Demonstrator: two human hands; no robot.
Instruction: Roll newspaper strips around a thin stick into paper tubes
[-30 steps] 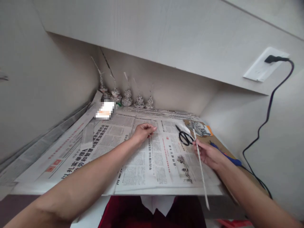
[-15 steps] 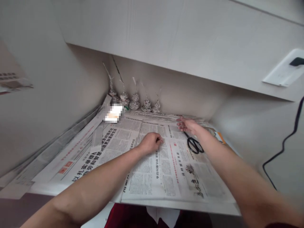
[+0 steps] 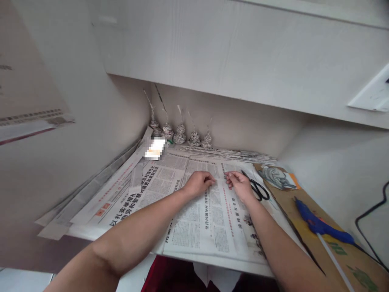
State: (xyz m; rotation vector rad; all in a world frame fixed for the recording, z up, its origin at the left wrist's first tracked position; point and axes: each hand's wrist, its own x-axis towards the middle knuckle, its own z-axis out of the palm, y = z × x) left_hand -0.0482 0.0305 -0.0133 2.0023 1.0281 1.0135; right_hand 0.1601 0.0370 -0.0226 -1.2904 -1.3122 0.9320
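Over the newspaper (image 3: pixel 194 227) spread on the table, my left hand (image 3: pixel 200 184) is closed in a pinch. Anything between its fingertips is too small to make out. Facing it across a narrow gap is my right hand (image 3: pixel 239 185), its fingers curled in toward the thumb; what they hold, if anything, does not show. Black-handled scissors (image 3: pixel 260 190) lie just right of my right hand, partly covered by it. Beyond both hands, a bundle of thin rolled paper sticks (image 3: pixel 231 154) lies along the back.
Several small woven paper gourds (image 3: pixel 180 134) stand against the back wall. A blurred bright rectangle (image 3: pixel 155 148) sits before them. Paper strips (image 3: pixel 100 190) are stacked at left. On cardboard (image 3: pixel 291 202) at right lies a blue glue gun (image 3: pixel 322 229). An overhanging white panel (image 3: pixel 212 52) limits height.
My right hand has come back from the paper sticks toward my left hand, its fingers curling in. My left hand stays pinched over the newspaper. The view has turned, revealing the glue gun.
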